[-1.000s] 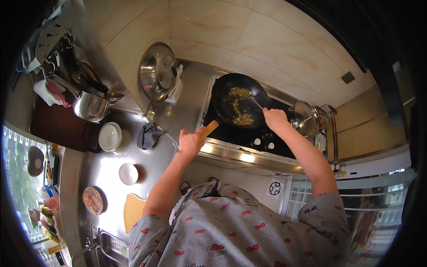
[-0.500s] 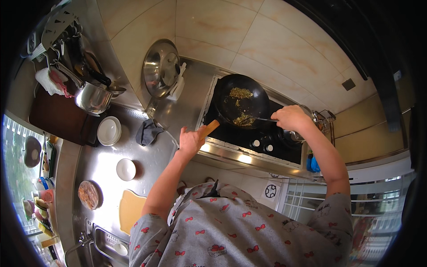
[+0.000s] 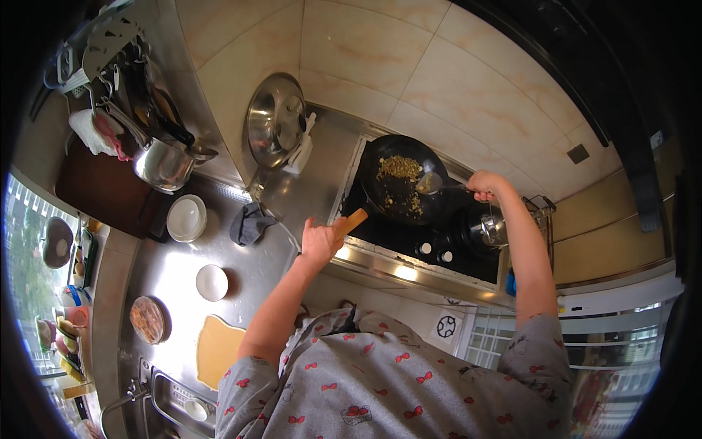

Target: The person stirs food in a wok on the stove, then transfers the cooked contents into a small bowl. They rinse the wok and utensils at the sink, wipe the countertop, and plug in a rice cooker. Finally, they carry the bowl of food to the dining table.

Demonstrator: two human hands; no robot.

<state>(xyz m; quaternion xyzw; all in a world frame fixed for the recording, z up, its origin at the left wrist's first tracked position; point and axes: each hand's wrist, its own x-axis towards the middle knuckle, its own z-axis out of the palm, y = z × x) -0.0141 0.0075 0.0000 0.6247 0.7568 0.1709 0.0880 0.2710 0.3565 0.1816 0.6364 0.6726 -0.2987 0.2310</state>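
Below marbled tiles [image 3: 351, 40], the left hand [image 3: 320, 242] grips a wok's [image 3: 411, 149] wooden handle [image 3: 355, 222], the right hand [image 3: 488, 186] a rounded spatula [image 3: 431, 184].

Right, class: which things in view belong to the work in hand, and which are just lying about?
In use:
- black wok
- wooden handle, held in the left hand
- metal utensil, held in the right hand
- chopped food in the wok

Lying about:
- single white bowl
- stacked white bowls
- yellow board
- dark grey cloth

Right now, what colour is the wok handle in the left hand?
The handle by the left hand is orange-brown; head view.
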